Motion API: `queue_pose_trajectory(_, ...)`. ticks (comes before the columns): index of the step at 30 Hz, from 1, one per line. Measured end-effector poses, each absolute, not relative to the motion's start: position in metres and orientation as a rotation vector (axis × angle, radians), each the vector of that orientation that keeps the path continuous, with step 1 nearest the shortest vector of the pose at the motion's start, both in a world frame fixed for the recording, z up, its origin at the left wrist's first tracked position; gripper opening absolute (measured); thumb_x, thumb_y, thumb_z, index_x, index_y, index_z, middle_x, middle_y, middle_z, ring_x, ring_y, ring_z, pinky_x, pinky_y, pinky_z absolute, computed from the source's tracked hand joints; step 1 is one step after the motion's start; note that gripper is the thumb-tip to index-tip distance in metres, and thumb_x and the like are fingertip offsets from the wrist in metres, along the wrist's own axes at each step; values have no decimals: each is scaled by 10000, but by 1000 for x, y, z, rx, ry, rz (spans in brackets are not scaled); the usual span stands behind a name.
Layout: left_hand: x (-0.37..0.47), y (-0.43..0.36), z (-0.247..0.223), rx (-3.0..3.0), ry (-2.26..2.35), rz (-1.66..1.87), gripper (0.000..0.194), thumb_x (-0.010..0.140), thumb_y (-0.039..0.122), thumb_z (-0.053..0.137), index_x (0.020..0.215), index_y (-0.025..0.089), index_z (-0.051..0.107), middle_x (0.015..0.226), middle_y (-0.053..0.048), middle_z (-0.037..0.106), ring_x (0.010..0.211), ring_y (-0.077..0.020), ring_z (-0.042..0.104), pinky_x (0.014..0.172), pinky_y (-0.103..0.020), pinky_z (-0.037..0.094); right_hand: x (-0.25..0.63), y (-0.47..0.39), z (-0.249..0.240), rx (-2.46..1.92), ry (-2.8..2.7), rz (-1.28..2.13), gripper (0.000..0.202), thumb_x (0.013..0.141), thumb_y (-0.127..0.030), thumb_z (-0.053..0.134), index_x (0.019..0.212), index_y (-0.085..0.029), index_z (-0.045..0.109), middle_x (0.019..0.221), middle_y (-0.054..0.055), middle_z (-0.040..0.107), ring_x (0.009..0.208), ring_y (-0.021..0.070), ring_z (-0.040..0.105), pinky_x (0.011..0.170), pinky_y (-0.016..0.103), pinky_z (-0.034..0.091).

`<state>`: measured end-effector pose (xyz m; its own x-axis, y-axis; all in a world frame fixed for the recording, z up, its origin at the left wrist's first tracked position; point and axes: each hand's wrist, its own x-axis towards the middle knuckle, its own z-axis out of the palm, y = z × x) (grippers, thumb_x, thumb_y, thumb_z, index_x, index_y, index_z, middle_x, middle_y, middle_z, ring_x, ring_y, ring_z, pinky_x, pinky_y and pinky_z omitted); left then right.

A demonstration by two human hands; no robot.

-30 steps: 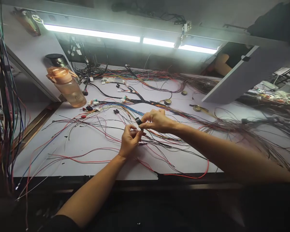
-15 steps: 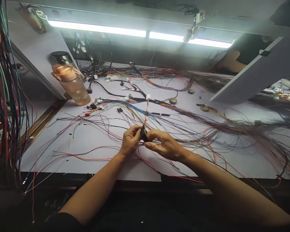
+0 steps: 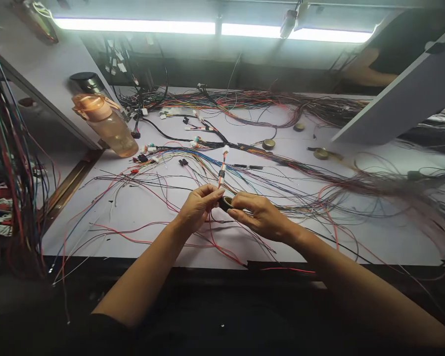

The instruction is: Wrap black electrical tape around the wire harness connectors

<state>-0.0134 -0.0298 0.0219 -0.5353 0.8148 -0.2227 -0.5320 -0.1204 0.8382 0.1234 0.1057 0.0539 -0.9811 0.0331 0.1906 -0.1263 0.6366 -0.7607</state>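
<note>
Near the middle of the table my left hand (image 3: 198,205) pinches a short bundle of orange, white and black wires (image 3: 221,180). A white connector (image 3: 226,149) tops this bundle, and black tape wraps it a little lower down. My right hand (image 3: 257,215) is closed on a roll of black tape (image 3: 227,203), thumb below and fingers above. The roll sits right beside my left fingertips, close against the wires. Where tape and wires meet is partly hidden by my fingers. Loose red wires (image 3: 215,237) lie beneath both hands.
A drink bottle (image 3: 109,126) stands at the back left. Wire harnesses (image 3: 282,163) spread across the white table, with several tape rolls (image 3: 269,144) among them. Hanging wires (image 3: 7,163) line the left side. Behind the right panel (image 3: 400,84) shows another person's arm (image 3: 371,74).
The tape roll has turned, so its open centre now faces up more. My left hand has shifted slightly left, and more taped wire shows above it. The whole view has tilted slightly.
</note>
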Motion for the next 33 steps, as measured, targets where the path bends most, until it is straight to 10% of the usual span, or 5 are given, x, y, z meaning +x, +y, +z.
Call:
queue_pose_trajectory(12, -18, -47, 46, 722, 1553, 1766, 198, 747, 330, 775, 767, 148, 701, 697, -20, 598, 635, -99, 485, 614, -222, 391, 110, 110, 52, -98, -2734, 1173, 370, 939, -467, 471, 772, -182, 637, 792, 13, 586, 716, 109, 510, 649, 249, 347)
queue_pose_trajectory(27, -26, -54, 70, 1397, 1770, 1574, 97, 803, 294, 721, 861, 219, 741, 957, -79, 650, 922, -199, 589, 860, -328, 476, 71, 131, 66, 419, -2954, 1046, 180, 877, -198, 572, 956, -254, 724, 1016, 13, 640, 796, 139, 546, 667, 265, 371)
queue_pose_trajectory(33, -44, -53, 83, 1554, 1972, 1402, 93, 792, 301, 736, 826, 215, 748, 782, -49, 690, 722, -171, 608, 874, -368, 488, 64, 132, 56, 515, -2698, 1134, 207, 855, -163, 597, 1006, -252, 707, 1099, 25, 633, 951, 147, 573, 811, 276, 433)
